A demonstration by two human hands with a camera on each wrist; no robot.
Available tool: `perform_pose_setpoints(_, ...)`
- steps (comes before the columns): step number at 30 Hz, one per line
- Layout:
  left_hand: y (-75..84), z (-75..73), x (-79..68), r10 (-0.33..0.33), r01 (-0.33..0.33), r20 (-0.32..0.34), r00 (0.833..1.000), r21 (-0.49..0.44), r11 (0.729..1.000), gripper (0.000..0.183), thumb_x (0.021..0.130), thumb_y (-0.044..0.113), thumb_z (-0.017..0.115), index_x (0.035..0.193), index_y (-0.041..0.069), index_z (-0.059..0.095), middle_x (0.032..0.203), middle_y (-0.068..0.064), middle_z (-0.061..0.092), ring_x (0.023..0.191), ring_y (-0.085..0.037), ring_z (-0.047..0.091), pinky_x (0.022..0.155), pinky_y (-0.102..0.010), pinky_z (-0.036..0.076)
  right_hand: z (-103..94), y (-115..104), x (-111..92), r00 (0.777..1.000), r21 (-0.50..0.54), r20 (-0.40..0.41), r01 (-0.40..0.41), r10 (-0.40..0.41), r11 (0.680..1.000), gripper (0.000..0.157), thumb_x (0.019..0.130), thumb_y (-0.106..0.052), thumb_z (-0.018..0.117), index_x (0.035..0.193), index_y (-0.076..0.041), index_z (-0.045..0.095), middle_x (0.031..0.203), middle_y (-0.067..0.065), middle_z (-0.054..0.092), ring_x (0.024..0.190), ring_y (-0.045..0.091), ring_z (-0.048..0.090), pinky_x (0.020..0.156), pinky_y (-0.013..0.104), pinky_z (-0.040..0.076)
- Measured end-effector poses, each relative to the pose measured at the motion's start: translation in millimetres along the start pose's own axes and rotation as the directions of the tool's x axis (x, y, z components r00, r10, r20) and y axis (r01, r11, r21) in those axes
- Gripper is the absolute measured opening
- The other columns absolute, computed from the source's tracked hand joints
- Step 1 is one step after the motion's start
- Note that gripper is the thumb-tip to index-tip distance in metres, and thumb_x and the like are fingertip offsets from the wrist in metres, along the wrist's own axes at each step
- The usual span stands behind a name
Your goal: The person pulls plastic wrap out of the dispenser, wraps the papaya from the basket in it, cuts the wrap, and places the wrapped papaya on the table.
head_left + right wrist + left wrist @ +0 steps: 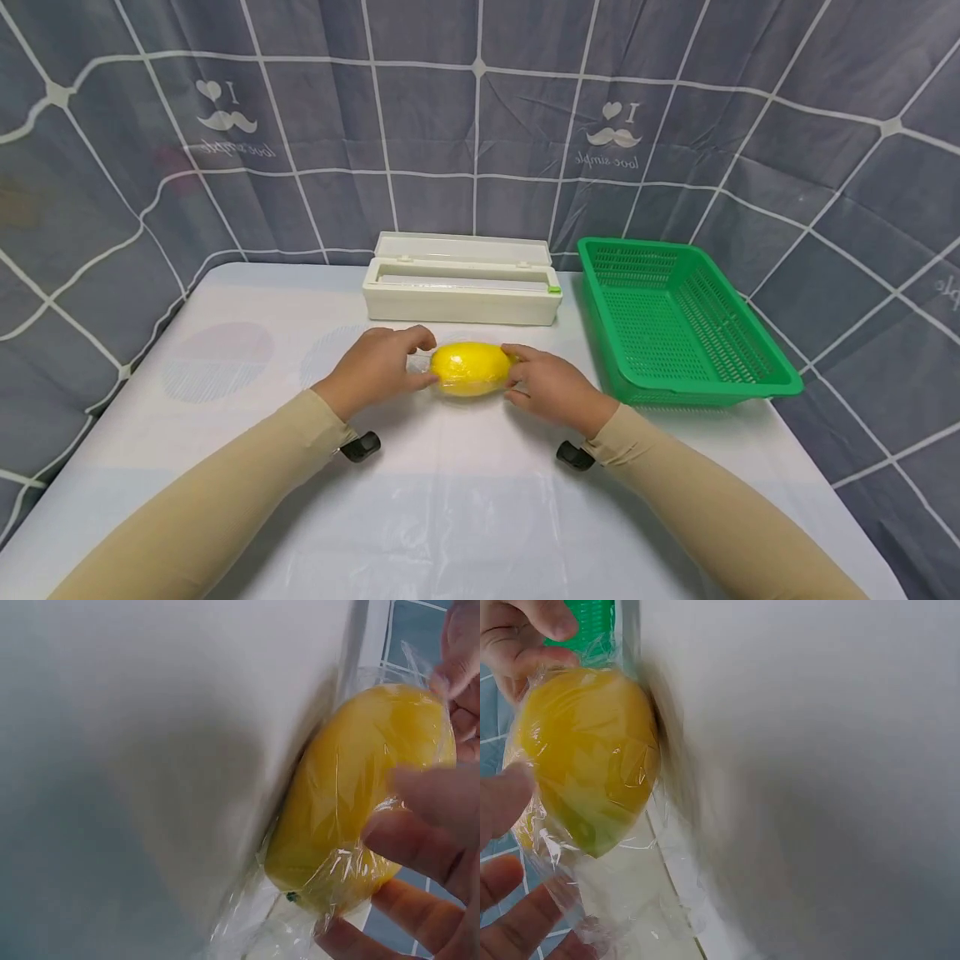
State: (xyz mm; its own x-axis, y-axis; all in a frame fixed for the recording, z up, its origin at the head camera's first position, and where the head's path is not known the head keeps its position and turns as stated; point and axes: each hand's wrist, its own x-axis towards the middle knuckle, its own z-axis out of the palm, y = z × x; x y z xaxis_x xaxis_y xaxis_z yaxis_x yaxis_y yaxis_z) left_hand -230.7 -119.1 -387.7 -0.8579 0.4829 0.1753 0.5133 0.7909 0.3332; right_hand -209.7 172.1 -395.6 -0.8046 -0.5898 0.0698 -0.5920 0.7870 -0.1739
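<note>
A yellow oval fruit (471, 368), wrapped in clear cling film (641, 930), lies lengthwise between the two hands over the table. My left hand (381, 367) is at its left end, thumb and fingers curved around the film-covered end. Loose film bunches near those fingers (525, 922) in the left wrist view. At the right end, my right hand (553, 385) holds the wrapped fruit with bent fingers. The right wrist view shows a small dark stem spot on the fruit (352, 780), with crinkled film trailing past it.
Behind the fruit stands a white cling film dispenser (461, 304) with its lid raised and a roll inside. A green perforated basket (617, 367) is at the right. The table (450, 525) has a pale cover, and a grey checked curtain (427, 125) hangs behind.
</note>
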Motion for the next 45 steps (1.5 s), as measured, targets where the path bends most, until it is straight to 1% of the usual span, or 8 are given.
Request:
perform_pose_setpoints(5, -1.6, 3.7, 2.6, 0.049, -0.05, 0.03, 0.998, 0.054, 0.997, 0.055, 0.086, 0.037, 0.086, 0.136, 0.022, 0.068, 0.13, -0.001, 0.074, 0.119, -0.026, 0.07, 0.107, -0.054, 0.048, -1.1, 4, 1, 0.993, 0.203, -0.027, -0.107, 0.114, 0.973, 0.031, 0.106, -0.026, 0.063, 0.119, -0.002, 0.078, 0.149, 0.016, 0.062, 0.141, 0.033, 0.058, 0.116, 0.049, 0.049)
perform_pose_setpoints(11, 0.8, 2.7, 6.1, 0.0, -0.001, 0.044, 0.999, 0.021, 1.0, 0.069, 0.083, 0.049, 0.088, 0.141, 0.021, 0.064, 0.14, -0.007, 0.06, 0.133, -0.036, 0.054, 0.115, -0.062, 0.034, -1.4, 6, 8, 0.952, 0.319, -0.152, -0.208, 0.266, 0.925, 0.021, 0.102, -0.021, 0.07, 0.116, -0.005, 0.074, 0.119, 0.011, 0.077, 0.106, 0.031, 0.073, 0.093, 0.046, 0.059)
perform_pose_setpoints(15, 1.6, 4.8, 12.0, 0.002, -0.001, 0.037, 0.999, -0.014, 1.0, 0.071, 0.089, 0.056, 0.079, 0.147, 0.021, 0.06, 0.146, -0.007, 0.058, 0.138, -0.036, 0.052, 0.115, -0.062, 0.03, -2.2, 5, 15, 0.965, 0.283, -0.148, -0.169, 0.217, 0.944, 0.039, 0.099, -0.024, 0.075, 0.133, -0.006, 0.069, 0.138, 0.013, 0.07, 0.126, 0.034, 0.066, 0.109, 0.049, 0.053)
perform_pose_setpoints(18, 0.8, 8.8, 15.2, 0.022, -0.02, 0.076, 0.997, -0.022, 1.0, 0.07, 0.091, 0.055, 0.078, 0.149, 0.021, 0.06, 0.148, -0.004, 0.063, 0.139, -0.03, 0.057, 0.114, -0.061, 0.032, 0.2, 5, 20, 0.991, 0.258, -0.065, -0.1, 0.12, 0.961, 0.057, 0.099, -0.026, 0.075, 0.15, -0.007, 0.058, 0.153, 0.012, 0.06, 0.142, 0.035, 0.055, 0.121, 0.05, 0.043)
perform_pose_setpoints(22, -1.6, 12.0, 15.5, 0.027, -0.022, 0.129, 0.991, -0.041, 0.999, 0.07, 0.091, 0.052, 0.079, 0.151, 0.02, 0.06, 0.148, -0.001, 0.066, 0.137, -0.024, 0.063, 0.115, -0.06, 0.033, 4.3, 7, 22, 0.997, 0.266, 0.039, -0.073, 0.065, 0.961, 0.069, 0.099, -0.028, 0.075, 0.159, -0.008, 0.047, 0.162, 0.01, 0.05, 0.148, 0.032, 0.05, 0.123, 0.048, 0.041)
perform_pose_setpoints(29, -8.3, 15.1, 17.8, 0.06, -0.055, 0.212, 0.975, -0.028, 0.998, 0.073, 0.102, 0.049, 0.066, 0.161, 0.014, 0.043, 0.139, -0.008, 0.071, 0.123, -0.028, 0.071, 0.12, -0.061, 0.032, 9.3, 12, 23, 0.993, 0.262, 0.066, -0.11, 0.095, 0.959, 0.081, 0.097, -0.032, 0.077, 0.163, -0.008, 0.038, 0.165, 0.009, 0.045, 0.15, 0.03, 0.049, 0.123, 0.046, 0.041)
perform_pose_setpoints(36, -8.3, 20.6, 16.6, 0.055, -0.021, 0.309, 0.949, -0.111, 0.994, 0.073, 0.111, 0.046, 0.049, 0.167, 0.009, 0.022, 0.166, -0.012, 0.044, 0.151, -0.031, 0.047, 0.126, -0.065, 0.022, 15.7, 16, 25, 0.984, 0.283, 0.122, -0.161, 0.131, 0.946, 0.084, 0.101, -0.035, 0.072, 0.166, -0.007, 0.028, 0.168, 0.013, 0.04, 0.154, 0.031, 0.043, 0.126, 0.047, 0.036)
perform_pose_setpoints(45, -8.4, 20.2, 22.3, 0.044, -0.013, 0.32, 0.946, -0.096, 0.995, 0.071, 0.11, 0.047, 0.047, 0.166, 0.011, 0.024, 0.161, -0.013, 0.05, 0.149, -0.031, 0.049, 0.125, -0.068, 0.017, 18.6, 17, 27, 0.981, 0.353, 0.121, -0.184, 0.151, 0.917, 0.085, 0.102, -0.043, 0.069, 0.167, -0.007, 0.026, 0.167, 0.013, 0.042, 0.153, 0.031, 0.045, 0.126, 0.049, 0.037)
